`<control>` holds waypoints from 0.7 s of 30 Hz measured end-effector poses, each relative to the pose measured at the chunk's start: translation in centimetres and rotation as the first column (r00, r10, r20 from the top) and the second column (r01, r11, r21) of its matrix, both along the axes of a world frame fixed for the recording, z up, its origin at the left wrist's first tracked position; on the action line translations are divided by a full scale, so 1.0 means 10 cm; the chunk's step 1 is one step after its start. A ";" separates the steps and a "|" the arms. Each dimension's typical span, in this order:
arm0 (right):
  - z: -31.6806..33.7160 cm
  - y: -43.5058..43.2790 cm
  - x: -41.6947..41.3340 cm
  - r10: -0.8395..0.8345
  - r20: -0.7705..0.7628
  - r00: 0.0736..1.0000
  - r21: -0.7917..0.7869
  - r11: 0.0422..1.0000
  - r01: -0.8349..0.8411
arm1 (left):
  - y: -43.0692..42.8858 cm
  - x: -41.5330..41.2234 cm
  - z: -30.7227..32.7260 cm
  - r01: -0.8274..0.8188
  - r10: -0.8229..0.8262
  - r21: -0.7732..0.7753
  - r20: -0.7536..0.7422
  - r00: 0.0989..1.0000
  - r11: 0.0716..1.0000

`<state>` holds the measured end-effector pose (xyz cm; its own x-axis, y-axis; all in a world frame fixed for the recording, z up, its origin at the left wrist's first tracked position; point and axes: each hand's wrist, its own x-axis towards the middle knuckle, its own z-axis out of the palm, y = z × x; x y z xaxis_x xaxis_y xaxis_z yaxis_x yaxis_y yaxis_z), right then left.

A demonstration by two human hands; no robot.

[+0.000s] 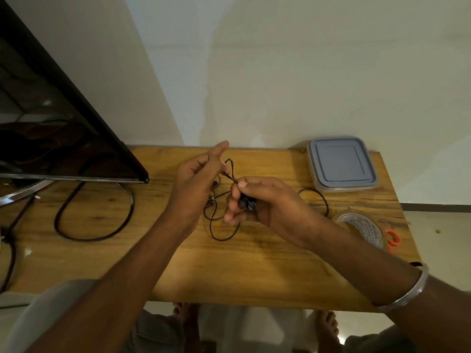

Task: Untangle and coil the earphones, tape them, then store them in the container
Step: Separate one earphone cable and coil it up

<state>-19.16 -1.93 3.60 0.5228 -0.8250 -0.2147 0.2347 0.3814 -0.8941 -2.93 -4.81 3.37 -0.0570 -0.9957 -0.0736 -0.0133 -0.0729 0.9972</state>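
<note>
Black earphones (pixel 222 233) lie in tangled loops on the wooden table (pixel 229 271), partly lifted between both hands. My left hand (pixel 197 182) pinches a strand of the cable above the table, its forefinger stretched out. My right hand (pixel 257 200) pinches the cable with thumb and forefinger and holds the dark earbuds against its curled fingers. Another loop of the cable (pixel 321 197) trails out to the right of that hand. A square container (pixel 341 165) with a grey-blue lid on stands at the table's far right. A roll of clear tape (pixel 362 226) lies right of my right forearm.
A dark TV screen (pixel 51 123) on a metal stand fills the left, with a thick black cable (pixel 94 212) looping over the table beneath it. Orange scissor handles (pixel 393 239) peek out beside the tape near the right edge. The wall is just behind the table.
</note>
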 end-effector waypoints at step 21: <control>0.05 -0.26 -0.32 -0.379 -0.072 0.923 -0.386 0.863 0.324 | 0.06 -0.03 -0.19 0.385 -0.418 0.179 0.210 0.884 0.905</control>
